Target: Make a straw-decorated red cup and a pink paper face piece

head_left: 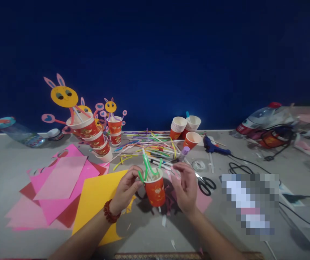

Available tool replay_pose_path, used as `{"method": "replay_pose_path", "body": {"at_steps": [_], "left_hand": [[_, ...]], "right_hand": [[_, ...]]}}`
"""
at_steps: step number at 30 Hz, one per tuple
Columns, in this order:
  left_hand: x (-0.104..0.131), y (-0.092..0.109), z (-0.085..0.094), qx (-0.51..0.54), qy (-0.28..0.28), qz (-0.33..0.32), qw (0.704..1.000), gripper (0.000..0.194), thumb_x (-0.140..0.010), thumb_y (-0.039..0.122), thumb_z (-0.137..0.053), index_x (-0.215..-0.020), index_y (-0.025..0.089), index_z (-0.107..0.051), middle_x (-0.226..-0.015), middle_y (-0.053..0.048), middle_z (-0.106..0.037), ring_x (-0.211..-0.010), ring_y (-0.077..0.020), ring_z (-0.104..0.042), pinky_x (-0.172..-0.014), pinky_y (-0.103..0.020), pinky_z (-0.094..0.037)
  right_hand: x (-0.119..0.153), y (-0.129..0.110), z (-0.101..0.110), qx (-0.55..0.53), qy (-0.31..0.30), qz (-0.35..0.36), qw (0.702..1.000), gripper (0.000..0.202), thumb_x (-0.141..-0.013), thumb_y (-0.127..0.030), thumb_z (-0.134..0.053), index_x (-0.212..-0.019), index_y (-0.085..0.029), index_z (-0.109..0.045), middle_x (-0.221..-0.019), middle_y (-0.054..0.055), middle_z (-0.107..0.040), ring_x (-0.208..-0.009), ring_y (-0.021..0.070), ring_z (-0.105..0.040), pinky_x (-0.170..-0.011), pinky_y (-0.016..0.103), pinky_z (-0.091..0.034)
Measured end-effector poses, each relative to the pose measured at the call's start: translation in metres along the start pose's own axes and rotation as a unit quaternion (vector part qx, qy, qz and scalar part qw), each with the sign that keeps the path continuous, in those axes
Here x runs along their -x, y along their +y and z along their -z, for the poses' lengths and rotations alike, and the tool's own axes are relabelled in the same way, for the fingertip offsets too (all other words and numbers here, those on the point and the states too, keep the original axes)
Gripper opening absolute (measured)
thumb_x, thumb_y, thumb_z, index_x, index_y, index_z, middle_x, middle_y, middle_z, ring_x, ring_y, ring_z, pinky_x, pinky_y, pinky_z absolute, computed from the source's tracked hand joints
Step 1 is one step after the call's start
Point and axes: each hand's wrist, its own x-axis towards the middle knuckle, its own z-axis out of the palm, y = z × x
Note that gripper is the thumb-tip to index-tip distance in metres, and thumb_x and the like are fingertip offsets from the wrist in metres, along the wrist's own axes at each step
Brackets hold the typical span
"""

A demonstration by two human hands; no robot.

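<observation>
In front of me is a red paper cup with gold print, slightly tilted. Green bendy straws and a white one rise from its mouth, and a short white tip shows below its base. My left hand is at the cup's left rim, thumb and fingers closed on the bent end of a green straw. To the right of the cup, my right hand is open with fingers curved and apart, not touching the cup. Below it lie pink paper scraps.
Yellow card and pink sheets lie at left, before stacked cups with rabbit figures. Loose straws spread behind. Black scissors, a blue glue gun with its cord, stacked cups and a bottle stand right.
</observation>
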Motion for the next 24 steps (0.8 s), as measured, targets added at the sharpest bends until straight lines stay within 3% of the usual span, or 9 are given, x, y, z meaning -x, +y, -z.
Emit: {"method": "replay_pose_path", "body": {"at_steps": [3, 6, 16, 24], "left_hand": [[0.0, 0.002, -0.004, -0.037, 0.031, -0.01, 0.999, 0.013, -0.093, 0.032, -0.065, -0.091, 0.02, -0.063, -0.094, -0.005, -0.055, -0.089, -0.0196, -0.054, -0.078, -0.03, -0.047], [0.004, 0.004, -0.008, -0.05, 0.033, -0.004, 0.998, 0.009, -0.093, 0.029, -0.064, -0.091, 0.021, -0.063, -0.095, -0.005, -0.056, -0.09, -0.02, -0.055, -0.078, -0.031, -0.049], [0.004, 0.015, -0.013, -0.02, -0.005, 0.01, 1.0, 0.011, -0.09, 0.029, -0.069, -0.09, 0.02, -0.065, -0.096, -0.006, -0.056, -0.09, -0.0209, -0.056, -0.071, -0.03, -0.053], [0.001, 0.011, -0.015, 0.005, -0.001, -0.001, 1.0, 0.011, -0.089, 0.026, -0.071, -0.09, 0.02, -0.061, -0.092, -0.003, -0.057, -0.087, -0.0182, -0.056, -0.08, -0.031, -0.048]], "right_hand": [[-0.003, -0.025, -0.001, 0.148, -0.134, 0.169, 0.965, 0.04, -0.084, -0.022, -0.069, -0.122, -0.03, -0.059, -0.118, 0.008, -0.062, -0.112, 0.03, -0.057, -0.107, 0.054, -0.04], [-0.005, -0.041, -0.01, 0.225, -0.219, 0.196, 0.929, 0.035, -0.085, -0.02, -0.068, -0.118, -0.03, -0.061, -0.117, 0.006, -0.066, -0.112, 0.0296, -0.058, -0.115, 0.058, -0.031], [-0.006, -0.042, -0.017, 0.208, -0.219, 0.167, 0.938, 0.014, -0.086, -0.017, -0.061, -0.096, -0.027, -0.061, -0.097, 0.004, -0.067, -0.096, 0.0249, -0.06, -0.114, 0.058, -0.033], [-0.007, -0.043, -0.021, 0.195, -0.232, 0.136, 0.943, 0.011, -0.084, -0.016, -0.059, -0.09, -0.026, -0.058, -0.087, 0.002, -0.068, -0.088, 0.0235, -0.061, -0.115, 0.058, -0.028]]}}
